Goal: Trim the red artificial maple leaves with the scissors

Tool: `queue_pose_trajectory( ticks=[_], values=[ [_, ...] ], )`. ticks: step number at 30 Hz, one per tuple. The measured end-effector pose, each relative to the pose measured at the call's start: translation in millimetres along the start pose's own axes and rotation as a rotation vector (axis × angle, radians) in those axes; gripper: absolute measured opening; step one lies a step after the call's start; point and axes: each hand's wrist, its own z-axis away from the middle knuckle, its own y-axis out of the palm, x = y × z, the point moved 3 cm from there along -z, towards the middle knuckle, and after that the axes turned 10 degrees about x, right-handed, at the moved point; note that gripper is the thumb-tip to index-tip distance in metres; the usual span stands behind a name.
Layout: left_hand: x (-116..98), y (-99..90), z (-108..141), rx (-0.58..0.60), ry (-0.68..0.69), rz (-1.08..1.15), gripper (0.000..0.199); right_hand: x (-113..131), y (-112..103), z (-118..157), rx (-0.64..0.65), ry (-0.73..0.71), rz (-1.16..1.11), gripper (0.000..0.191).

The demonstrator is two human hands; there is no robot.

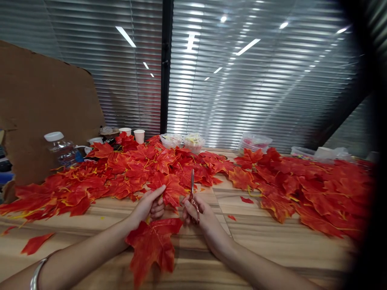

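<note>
Left hand pinches a red leaf over the bench, right hand grips scissors upright just beside it; clean snipping likely calls for a taut leaf and fingertips clear of the blades.

Tubs apparently stand behind leaves.

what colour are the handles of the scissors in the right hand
The scissors' handles are a shiny reddish copper, seen in the head view.
</note>
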Motion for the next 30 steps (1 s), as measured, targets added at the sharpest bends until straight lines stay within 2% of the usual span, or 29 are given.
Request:
queue_pose_trajectory(
  ticks=[3, 9, 15, 22, 30],
  values=[
    [1, 0.9, 0, -0.024, 0.032, -0.018, 0.056, -1, 0, 1, 0.059, 0.025, -0.035, 0.039],
    [5, 7.6, 4, 0.126, 0.012, -0.009, 0.058, -5, 2, 0, 0.179, 0.003, -0.011, 0.043],
    [4, 8.9, 6, 0.207, 0.018, 0.054, 0.061, -8, 2, -1, 0.193, -0.009, 0.030, 0.043],
    [3, 12.0, 8, 0.173, 0.012, 0.035, 0.061, -1, 7, 4, 0.262, 0.018, -0.106, 0.038],
    [2, 12.4, 5, 0.211, -0.015, -0.008, 0.062, -6, 6, 3, 0.291, -0.006, -0.050, 0.034]
  ],
)
